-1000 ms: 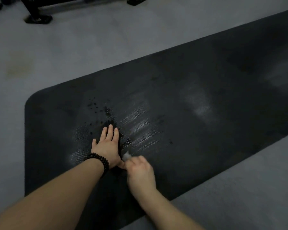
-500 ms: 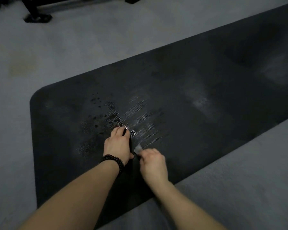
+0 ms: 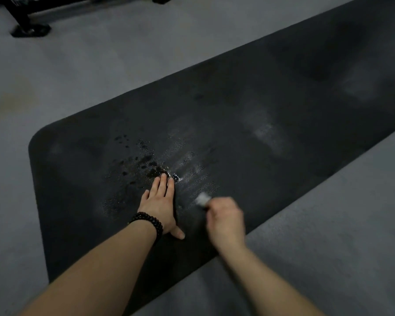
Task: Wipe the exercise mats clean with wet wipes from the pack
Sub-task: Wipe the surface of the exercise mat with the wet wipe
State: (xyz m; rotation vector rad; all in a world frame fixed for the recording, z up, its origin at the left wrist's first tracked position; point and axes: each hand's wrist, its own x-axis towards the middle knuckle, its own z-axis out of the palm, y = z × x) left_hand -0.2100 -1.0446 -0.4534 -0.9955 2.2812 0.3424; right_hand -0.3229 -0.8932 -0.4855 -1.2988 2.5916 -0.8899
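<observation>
A long black exercise mat (image 3: pixel 271 106) lies slantwise across the grey floor. Dark wet spots and shiny streaks mark its near end. My left hand (image 3: pixel 160 201), with a dark bead bracelet on the wrist, presses flat on the mat with straight fingers, its fingertips at the wet spots. My right hand (image 3: pixel 224 217) is just right of it, fingers curled round a small crumpled white wet wipe (image 3: pixel 202 199) that sticks out of the fist, low over the mat. The pack of wipes is not in view.
Grey floor (image 3: pixel 100 65) surrounds the mat on all sides. The black foot and bar of a piece of gym equipment (image 3: pixel 29 28) stand at the top left, away from the mat.
My left hand went from curled fingers half a second ago back to flat on the mat. My right hand with the wipe has moved away to the right of the left hand.
</observation>
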